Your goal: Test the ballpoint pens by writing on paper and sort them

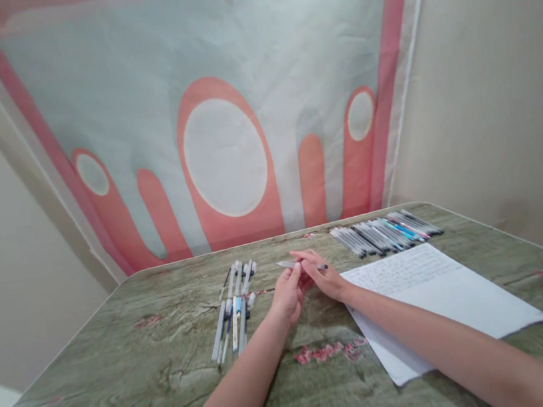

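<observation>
A slim pen (286, 265) lies crosswise in my hands above the middle of the table, its clear end to the left and its black end to the right. My left hand (290, 290) pinches it with thumb and fingers. My right hand (323, 276) meets the left and closes on the same pen from the right side. Fingers cover the pen's middle part. To the left of my hands lie two small groups of pens (238, 326), mostly clear or grey with one light blue and white.
A long row of pens (382, 236), several of them blue, lies at the back right. Under my right forearm is a sheet of paper (467, 300) with handwriting along its top. The wood-patterned table (139, 377) ends at a wall hanging (274, 82) in pink and grey.
</observation>
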{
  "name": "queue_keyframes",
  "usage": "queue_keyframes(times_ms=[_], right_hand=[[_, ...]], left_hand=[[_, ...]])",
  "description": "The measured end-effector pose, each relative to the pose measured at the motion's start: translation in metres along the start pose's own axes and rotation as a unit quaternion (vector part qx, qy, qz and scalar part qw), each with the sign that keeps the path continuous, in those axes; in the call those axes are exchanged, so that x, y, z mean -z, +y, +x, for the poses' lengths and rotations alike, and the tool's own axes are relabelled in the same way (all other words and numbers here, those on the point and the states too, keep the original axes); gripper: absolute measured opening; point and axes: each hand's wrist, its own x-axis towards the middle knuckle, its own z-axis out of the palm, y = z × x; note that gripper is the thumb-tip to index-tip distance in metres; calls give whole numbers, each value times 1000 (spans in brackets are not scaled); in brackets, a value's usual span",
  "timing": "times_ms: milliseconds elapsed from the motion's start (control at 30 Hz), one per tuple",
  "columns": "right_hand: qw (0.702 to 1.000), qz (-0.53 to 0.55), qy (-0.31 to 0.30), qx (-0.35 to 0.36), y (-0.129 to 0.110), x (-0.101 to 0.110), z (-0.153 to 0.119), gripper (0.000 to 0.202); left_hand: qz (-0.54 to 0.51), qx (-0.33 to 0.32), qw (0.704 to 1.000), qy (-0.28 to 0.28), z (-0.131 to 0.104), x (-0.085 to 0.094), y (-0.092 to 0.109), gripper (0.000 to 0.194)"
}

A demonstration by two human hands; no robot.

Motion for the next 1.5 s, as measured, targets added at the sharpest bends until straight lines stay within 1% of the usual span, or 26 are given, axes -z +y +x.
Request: queue_keyframes(times_ms=[67, 133, 200, 300, 367, 433, 500, 567, 633, 700, 767, 867, 933, 967, 1033, 1133, 1300, 1433, 1500], right_hand=[[999, 3, 29, -39, 2, 4, 4, 38], [992, 23, 76, -95, 5, 9, 9, 44], [983, 39, 119, -136, 9, 16, 14, 46], [975, 8, 160, -156, 10, 28, 20, 38], [970, -16, 189, -155, 8, 35, 25, 33], [965, -5, 216, -148, 3, 40, 30, 31], [964, 34, 225, -137, -3, 44, 36, 30], [965, 75, 213, -133, -9, 48, 37, 30], [967, 98, 183, -147, -13, 52, 29, 29], [969, 93, 144, -180, -15, 57, 9, 26], [967, 55, 118, -218, -15, 64, -20, 24], [958, 1, 85, -275, -14, 78, -65, 21], [955, -60, 59, -283, -14, 89, -85, 22], [956, -96, 45, -275, -14, 94, -92, 23], [955, -151, 28, -254, -15, 101, -98, 23], [954, -187, 9, -233, -15, 104, -99, 21], [953, -208, -4, -218, -19, 102, -97, 20], [955, -205, -17, -212, -22, 101, -97, 19], [957, -204, -14, -208, -22, 100, -97, 19]], left_hand=[[115, -17, 993, -35, -6, -6, -4, 31], [244, -53, 965, -81, -15, -13, -8, 36], [352, -97, 923, -120, -25, -20, -12, 46], [482, -137, 850, -163, -37, -28, -15, 65], [547, -150, 803, -183, -42, -31, -17, 72], [588, -158, 769, -195, -43, -32, -19, 75], [615, -162, 745, -202, -43, -31, -21, 74], [631, -162, 730, -207, -43, -31, -22, 74], [640, -159, 722, -209, -43, -31, -22, 76], [644, -158, 720, -204, -43, -31, -22, 77], [644, -159, 722, -197, -44, -31, -22, 75], [641, -158, 725, -197, -45, -31, -23, 74], [636, -154, 729, -198, -45, -30, -24, 75], [633, -151, 733, -197, -45, -30, -24, 75], [622, -148, 745, -193, -45, -30, -25, 75], [607, -150, 756, -191, -44, -29, -25, 75], [599, -151, 763, -190, -44, -30, -25, 71], [596, -150, 766, -191, -45, -31, -25, 66], [591, -150, 770, -188, -45, -32, -25, 66]])
